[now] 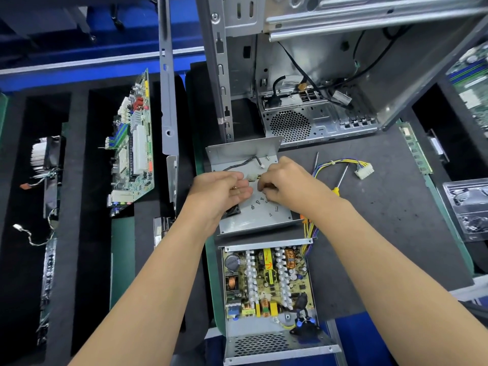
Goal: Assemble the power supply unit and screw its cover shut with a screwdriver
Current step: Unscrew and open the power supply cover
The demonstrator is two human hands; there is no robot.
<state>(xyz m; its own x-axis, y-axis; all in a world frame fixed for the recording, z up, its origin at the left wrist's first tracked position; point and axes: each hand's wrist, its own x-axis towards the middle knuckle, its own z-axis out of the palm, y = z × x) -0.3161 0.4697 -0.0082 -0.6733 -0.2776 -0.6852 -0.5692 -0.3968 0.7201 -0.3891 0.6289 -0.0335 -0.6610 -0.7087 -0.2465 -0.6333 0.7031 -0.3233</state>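
Note:
The open power supply unit (pixel 269 283) lies near me, its circuit board exposed. Beyond it the grey metal cover (pixel 245 151) lies inside-up, with several loose screws (pixel 261 204) scattered on it and a black fan partly hidden under my left wrist. My left hand (pixel 221 188) hovers over the cover, palm up, with a small brass-coloured piece on its fingers. My right hand (pixel 285 183) is beside it, fingertips pinched at the screws; whether it grips one is hidden. A yellow-handled screwdriver (pixel 340 178) lies right of my right hand.
A bundle of coloured cables with a white connector (pixel 364 170) lies beside the screwdriver. An empty computer case (pixel 317 75) stands behind the cover. A motherboard (pixel 132 149) sits in black foam at left. A memory stick (pixel 414 146) and bagged parts (pixel 467 207) lie at right.

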